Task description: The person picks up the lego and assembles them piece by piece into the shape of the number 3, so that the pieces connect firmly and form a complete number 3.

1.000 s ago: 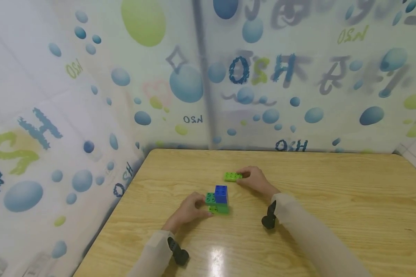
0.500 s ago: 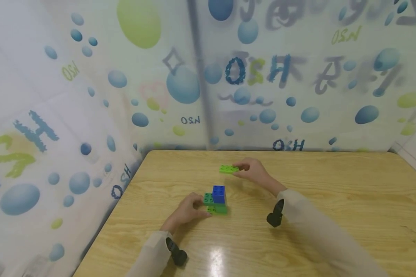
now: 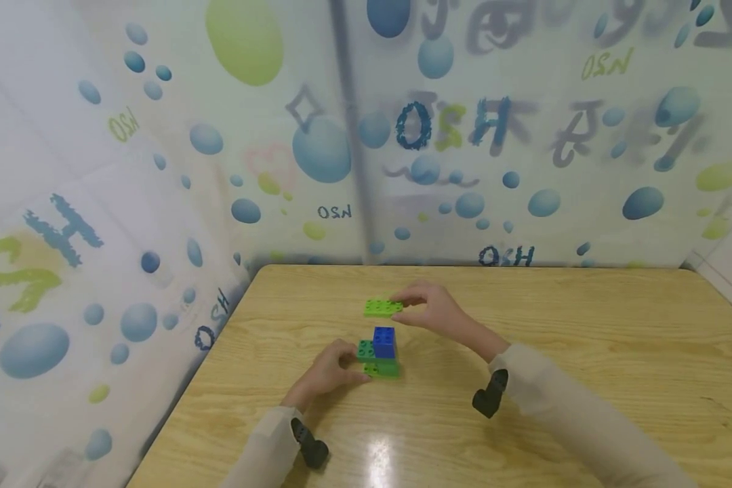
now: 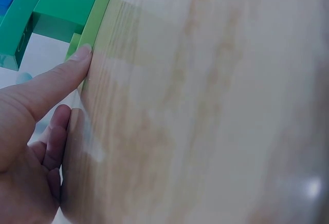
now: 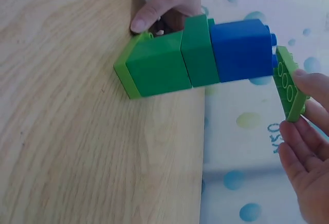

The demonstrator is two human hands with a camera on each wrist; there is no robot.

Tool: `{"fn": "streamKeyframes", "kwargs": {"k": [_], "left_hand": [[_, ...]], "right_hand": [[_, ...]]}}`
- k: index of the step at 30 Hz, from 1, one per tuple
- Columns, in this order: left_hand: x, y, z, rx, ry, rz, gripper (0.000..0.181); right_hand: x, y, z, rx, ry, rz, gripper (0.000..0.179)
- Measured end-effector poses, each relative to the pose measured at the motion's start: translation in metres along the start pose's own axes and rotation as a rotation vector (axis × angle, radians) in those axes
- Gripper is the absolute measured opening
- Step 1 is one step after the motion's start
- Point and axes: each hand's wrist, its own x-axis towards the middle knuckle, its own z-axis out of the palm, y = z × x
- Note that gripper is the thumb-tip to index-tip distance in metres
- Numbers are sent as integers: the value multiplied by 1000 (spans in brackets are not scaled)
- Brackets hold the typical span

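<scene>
A stack of toy building bricks stands on the wooden table (image 3: 555,379). Its bottom is a flat light green brick (image 5: 127,72), with a green brick (image 5: 158,63) over it, another green brick (image 5: 199,52) above that, and a blue brick (image 3: 384,342) on top at the right. My left hand (image 3: 326,371) holds the stack low on its left side, thumb on the bottom brick's edge in the left wrist view. Pinched in my right hand (image 3: 432,313) is a flat light green brick (image 3: 378,308), studs up, in the air just above and behind the blue brick.
Behind the table rises a patterned curtain (image 3: 463,196) with bubbles and lettering, and a similar one (image 3: 97,285) closes off the left side. Black wrist cameras sit on both sleeves. Bare wood stretches to the right of the stack.
My right hand has lifted the flat light green brick and carried it left, closer to the stack. The left hand and the stack stay in place.
</scene>
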Motion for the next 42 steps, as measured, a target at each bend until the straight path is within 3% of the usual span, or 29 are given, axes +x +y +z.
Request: {"fn": "streamKeyframes", "kwargs": {"k": [7, 19, 29, 36, 42], "left_hand": [[0, 0, 0, 4, -2, 14, 26], [1, 2, 0, -13, -19, 29, 26], [1, 1, 0, -10, -26, 26, 26], [1, -1, 0, -3, -19, 65, 25], [0, -2, -1, -17, -27, 51, 25]], "right_hand": [[-7, -7, 9, -18, -5, -35, 32], [-19, -17, 17, 11, -35, -21, 31], [-23, -17, 24, -97, -17, -115, 31], [-21, -17, 27, -158, -18, -148, 30], [-21, -20, 27, -168, -18, -167, 30]]}}
